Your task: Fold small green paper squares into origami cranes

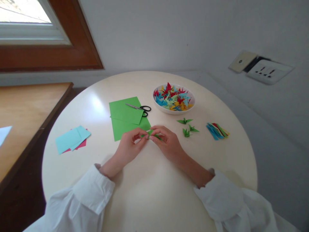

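Observation:
Between my fingertips is a small green folded paper piece (150, 132), partly hidden by the fingers. My left hand (131, 143) pinches it from the left, and my right hand (167, 141) pinches it from the right. Just beyond my hands lie green paper sheets (124, 111), overlapping at an angle. Scissors (145, 109) with black handles rest on the sheets, blades pointing left. To the right of my right hand sit three green paper cranes (186, 132) on the table.
A white bowl (172, 112) full of colourful paper cranes stands at the back of the round white table (145, 199). Several coloured paper strips (217, 131) lie at the right. Light blue and red paper sheets (72, 139) lie at the left. Walls border the table behind and right.

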The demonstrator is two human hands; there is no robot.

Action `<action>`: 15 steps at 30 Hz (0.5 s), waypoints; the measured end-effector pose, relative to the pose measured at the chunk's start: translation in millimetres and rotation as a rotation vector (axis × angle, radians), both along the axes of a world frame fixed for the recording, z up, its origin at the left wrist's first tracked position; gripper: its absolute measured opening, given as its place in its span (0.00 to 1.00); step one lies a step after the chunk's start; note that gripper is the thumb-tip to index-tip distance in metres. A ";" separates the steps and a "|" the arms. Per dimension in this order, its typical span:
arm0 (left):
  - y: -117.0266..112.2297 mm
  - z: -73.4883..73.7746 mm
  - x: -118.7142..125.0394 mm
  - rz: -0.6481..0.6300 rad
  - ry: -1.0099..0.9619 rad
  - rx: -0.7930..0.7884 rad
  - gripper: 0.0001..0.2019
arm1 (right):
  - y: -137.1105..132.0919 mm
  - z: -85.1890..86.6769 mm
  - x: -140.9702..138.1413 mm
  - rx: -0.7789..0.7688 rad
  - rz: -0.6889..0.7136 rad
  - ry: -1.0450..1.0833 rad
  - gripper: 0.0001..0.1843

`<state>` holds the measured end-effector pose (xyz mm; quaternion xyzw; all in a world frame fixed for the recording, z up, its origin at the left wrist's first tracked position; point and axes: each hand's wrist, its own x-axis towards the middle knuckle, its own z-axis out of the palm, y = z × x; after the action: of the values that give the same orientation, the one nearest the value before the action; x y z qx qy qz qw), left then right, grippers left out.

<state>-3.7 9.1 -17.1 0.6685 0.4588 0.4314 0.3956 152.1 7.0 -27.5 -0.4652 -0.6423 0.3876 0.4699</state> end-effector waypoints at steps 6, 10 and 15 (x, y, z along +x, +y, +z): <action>1.1 2.7 -0.2 0.031 -0.044 -0.031 0.06 | -0.6 0.7 0.5 -0.046 0.035 0.117 0.04; 1.4 2.6 -1.1 -0.013 -0.058 -0.062 0.06 | -0.7 3.9 0.4 -0.079 0.096 0.186 0.05; 1.2 2.6 0.6 -0.063 -0.118 -0.099 0.06 | -0.9 6.4 -0.9 -0.068 0.087 0.165 0.07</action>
<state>-3.2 10.3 -14.5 0.6358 0.4340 0.4341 0.4678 151.1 6.1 -21.0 -0.4189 -0.6074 0.4665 0.4878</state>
